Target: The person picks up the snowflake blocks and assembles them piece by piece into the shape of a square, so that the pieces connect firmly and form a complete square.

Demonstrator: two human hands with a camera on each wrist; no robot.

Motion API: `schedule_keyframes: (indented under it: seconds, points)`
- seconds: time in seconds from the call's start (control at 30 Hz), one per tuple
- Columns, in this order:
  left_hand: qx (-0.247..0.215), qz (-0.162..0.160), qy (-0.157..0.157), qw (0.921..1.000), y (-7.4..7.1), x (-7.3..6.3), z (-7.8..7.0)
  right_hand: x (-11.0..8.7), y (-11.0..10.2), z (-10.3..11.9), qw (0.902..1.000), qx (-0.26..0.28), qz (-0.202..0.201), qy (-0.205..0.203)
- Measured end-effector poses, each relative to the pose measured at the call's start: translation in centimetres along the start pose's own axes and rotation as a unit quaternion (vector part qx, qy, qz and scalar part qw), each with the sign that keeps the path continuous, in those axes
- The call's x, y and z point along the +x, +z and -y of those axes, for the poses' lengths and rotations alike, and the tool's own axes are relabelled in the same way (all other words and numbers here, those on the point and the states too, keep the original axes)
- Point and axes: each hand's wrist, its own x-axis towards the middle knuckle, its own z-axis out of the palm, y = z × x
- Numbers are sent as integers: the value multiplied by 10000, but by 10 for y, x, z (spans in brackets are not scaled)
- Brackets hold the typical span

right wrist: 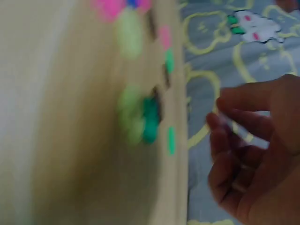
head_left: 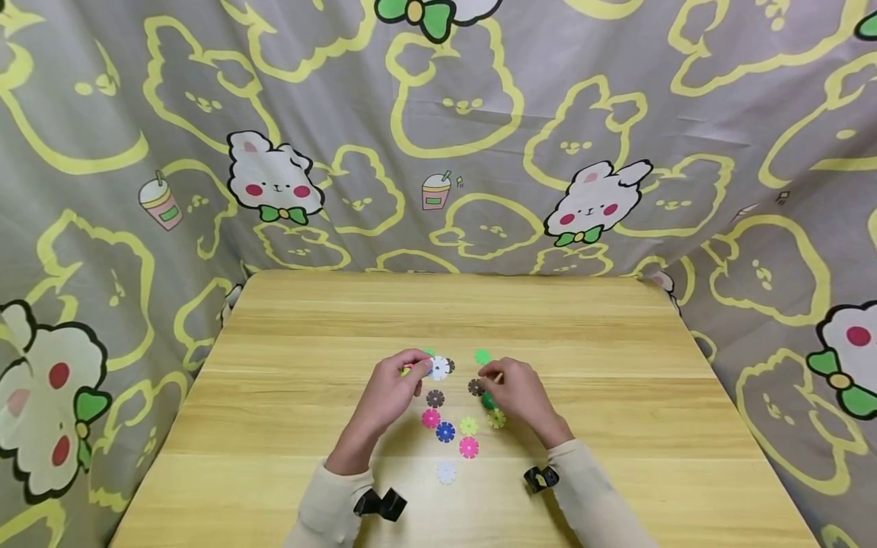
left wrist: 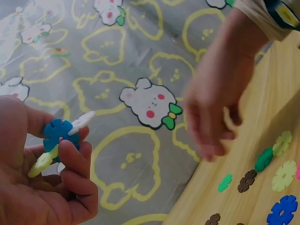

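Observation:
My left hand (head_left: 389, 390) pinches a small cluster of slotted snowflake discs above the table. In the left wrist view, a blue disc (left wrist: 57, 135) joins a white disc (left wrist: 82, 122) and a yellow disc (left wrist: 43, 162); fingers hide part of the cluster. My right hand (head_left: 518, 390) hovers over the right side of the loose discs, fingers loosely bent. No disc shows between its fingers in the right wrist view, which is blurred. Nearest to it are a brown disc (head_left: 474, 387), a dark green disc (head_left: 488, 401) and a light green disc (head_left: 483, 355).
More loose discs lie on the wooden table (head_left: 274, 426) between the forearms: a brown one (head_left: 435, 398), a blue one (head_left: 445, 432), a white one (head_left: 447, 473), plus pink and yellow ones. A patterned curtain (head_left: 473, 221) hangs behind the table and along both sides.

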Motion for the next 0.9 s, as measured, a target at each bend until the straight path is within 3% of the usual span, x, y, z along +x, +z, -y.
schedule_keyframes:
  seconds: [0.13,0.43,0.9]
  points:
    - [-73,-82,-23,9999,-1,1,0,-1,7,-14,9961,-816,295,146]
    - [-66,-75,-5,9999,0,2,1,1,21,-18,9892,-1383,486,79]
    - [-121,-54,101,9999,-2,1,1,8,25,-12,9940,-982,472,94]
